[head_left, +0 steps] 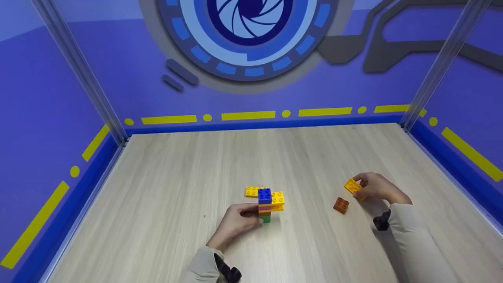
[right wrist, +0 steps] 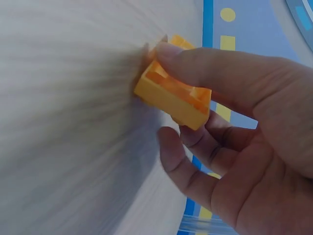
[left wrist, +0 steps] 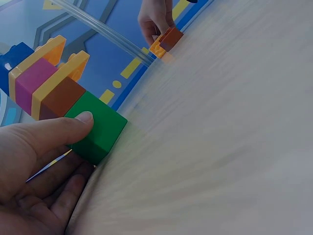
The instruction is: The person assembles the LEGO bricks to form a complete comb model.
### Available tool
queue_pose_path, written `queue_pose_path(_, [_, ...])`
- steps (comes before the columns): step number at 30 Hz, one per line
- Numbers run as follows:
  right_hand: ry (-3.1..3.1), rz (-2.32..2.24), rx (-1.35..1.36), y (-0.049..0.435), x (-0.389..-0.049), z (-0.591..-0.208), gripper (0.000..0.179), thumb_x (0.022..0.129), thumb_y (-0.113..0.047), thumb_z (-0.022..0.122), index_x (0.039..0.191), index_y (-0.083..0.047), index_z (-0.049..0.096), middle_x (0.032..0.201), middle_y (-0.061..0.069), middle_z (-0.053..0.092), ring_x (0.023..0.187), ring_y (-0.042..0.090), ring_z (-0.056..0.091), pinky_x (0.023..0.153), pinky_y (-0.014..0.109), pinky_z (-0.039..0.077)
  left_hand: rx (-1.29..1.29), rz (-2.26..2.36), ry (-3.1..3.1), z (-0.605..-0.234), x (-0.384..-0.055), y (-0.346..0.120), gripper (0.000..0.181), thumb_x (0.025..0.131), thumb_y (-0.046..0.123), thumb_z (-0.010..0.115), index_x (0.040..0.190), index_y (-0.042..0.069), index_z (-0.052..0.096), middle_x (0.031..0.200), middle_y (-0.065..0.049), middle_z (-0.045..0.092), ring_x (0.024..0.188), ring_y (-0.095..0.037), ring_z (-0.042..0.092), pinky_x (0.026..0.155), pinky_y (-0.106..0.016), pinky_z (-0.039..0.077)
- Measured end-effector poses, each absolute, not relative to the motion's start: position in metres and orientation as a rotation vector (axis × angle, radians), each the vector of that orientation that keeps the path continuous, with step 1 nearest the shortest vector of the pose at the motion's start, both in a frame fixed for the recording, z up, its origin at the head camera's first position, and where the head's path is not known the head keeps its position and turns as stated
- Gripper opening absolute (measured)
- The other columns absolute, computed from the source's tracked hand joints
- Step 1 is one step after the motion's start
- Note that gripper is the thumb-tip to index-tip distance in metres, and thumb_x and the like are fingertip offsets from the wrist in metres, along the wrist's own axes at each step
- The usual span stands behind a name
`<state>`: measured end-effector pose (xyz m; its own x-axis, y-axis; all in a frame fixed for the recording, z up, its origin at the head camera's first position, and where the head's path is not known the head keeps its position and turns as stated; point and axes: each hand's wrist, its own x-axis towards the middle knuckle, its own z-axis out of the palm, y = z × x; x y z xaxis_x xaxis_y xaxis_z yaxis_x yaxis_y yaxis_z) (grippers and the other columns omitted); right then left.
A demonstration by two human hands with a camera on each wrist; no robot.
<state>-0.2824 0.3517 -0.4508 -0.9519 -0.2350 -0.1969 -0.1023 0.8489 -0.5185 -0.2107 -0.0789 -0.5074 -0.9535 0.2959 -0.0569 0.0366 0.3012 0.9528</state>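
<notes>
My left hand (head_left: 237, 221) holds the lower part of an upright stack of toy bricks (head_left: 265, 200) on the table. In the left wrist view the thumb presses a green brick (left wrist: 100, 125) at the base. Above it come a brown brick (left wrist: 62, 97), a yellow piece, a pink brick (left wrist: 36, 83), another yellow piece and a blue brick (left wrist: 18, 56). Both yellow pieces jut out to one side. Over at the right, my right hand (head_left: 379, 186) pinches a yellow brick (right wrist: 171, 100), tilted so its hollow underside shows in the right wrist view.
A loose brown brick (head_left: 341, 205) lies just left of the right hand. Behind the stack lies another yellow brick (head_left: 252, 192), partly hidden by it. Blue printed panels (head_left: 251, 103) wall in the wooden table (head_left: 177, 165) at the back and both sides.
</notes>
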Motion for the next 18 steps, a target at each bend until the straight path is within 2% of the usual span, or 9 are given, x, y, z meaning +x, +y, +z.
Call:
queue_pose_path(6, [2.784,-0.788,-0.269,0.3479,-0.2823,-0.4508,0.048,0.089,-0.029,0.067,0.121,0.007,0.060,0.102,0.017,0.064,0.080,0.018,0.055,0.068,0.028,0.049,0.320,1.670,2.392,-0.5087,-0.2101,-0.0795,0.046,0.075,0.009,0.077,0.120,0.015,0.068,0.117,-0.004,0.070,0.107,-0.020,0.065,0.097,-0.037,0.051])
queue_pose_path(10, [2.791,-0.796,-0.312,0.3468,-0.2828,-0.4506,0.043,0.096,-0.030,0.056,0.121,0.006,0.062,0.112,0.022,0.065,0.087,0.020,0.058,0.076,0.034,0.053,0.324,1.668,2.400,-0.5091,-0.2100,-0.0796,0.046,0.075,0.010,0.077,0.120,0.015,0.068,0.116,-0.004,0.070,0.106,-0.019,0.066,0.096,-0.036,0.052])
queue_pose_path(13, [2.788,-0.805,-0.331,0.3470,-0.2836,-0.4505,0.040,0.098,-0.028,0.054,0.120,0.005,0.062,0.114,0.023,0.065,0.090,0.021,0.059,0.080,0.037,0.054,0.324,1.675,2.391,-0.5085,-0.2103,-0.0793,0.046,0.075,0.010,0.077,0.120,0.015,0.068,0.116,-0.003,0.070,0.106,-0.018,0.065,0.096,-0.035,0.052])
queue_pose_path(18, [2.773,-0.846,-0.323,0.3473,-0.2846,-0.4507,0.034,0.094,-0.027,0.061,0.115,-0.001,0.066,0.105,0.015,0.065,0.084,0.019,0.055,0.072,0.028,0.050,0.339,1.692,2.381,-0.5080,-0.2106,-0.0788,0.047,0.075,0.009,0.077,0.120,0.014,0.068,0.115,-0.004,0.071,0.105,-0.018,0.065,0.096,-0.035,0.052])
